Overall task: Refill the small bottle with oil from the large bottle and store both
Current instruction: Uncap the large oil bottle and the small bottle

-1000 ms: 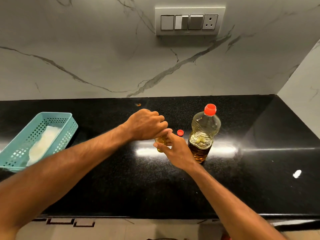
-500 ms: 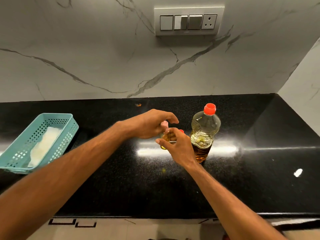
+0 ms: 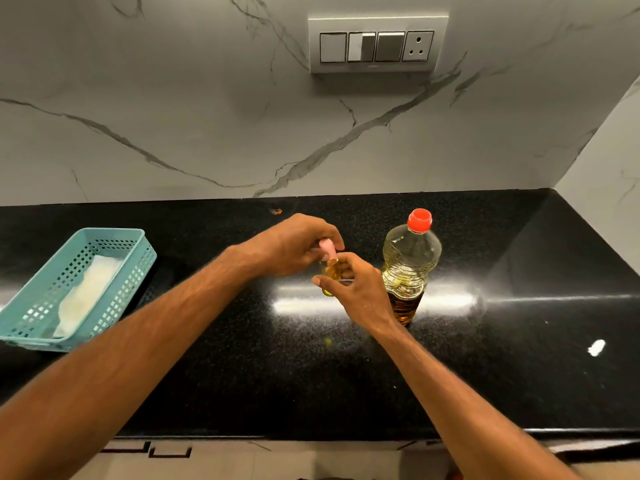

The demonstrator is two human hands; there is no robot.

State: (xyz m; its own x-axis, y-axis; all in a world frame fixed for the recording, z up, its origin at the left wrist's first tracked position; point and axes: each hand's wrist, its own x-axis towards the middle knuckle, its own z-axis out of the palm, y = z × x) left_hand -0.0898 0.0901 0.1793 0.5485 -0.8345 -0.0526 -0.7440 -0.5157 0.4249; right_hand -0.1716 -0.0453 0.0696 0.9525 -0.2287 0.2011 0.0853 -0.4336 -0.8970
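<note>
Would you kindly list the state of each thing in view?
Large bottle: upright, red cap on, partly full of oil.
Small bottle: held by right hand.
Pink cap: pinched by left hand at the small bottle's top.
Basket: holds a white cloth.

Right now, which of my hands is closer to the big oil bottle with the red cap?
Right. Your right hand grips the small bottle just beside the big oil bottle. Your left hand, pinching the pink stopper, sits farther from it.
</note>
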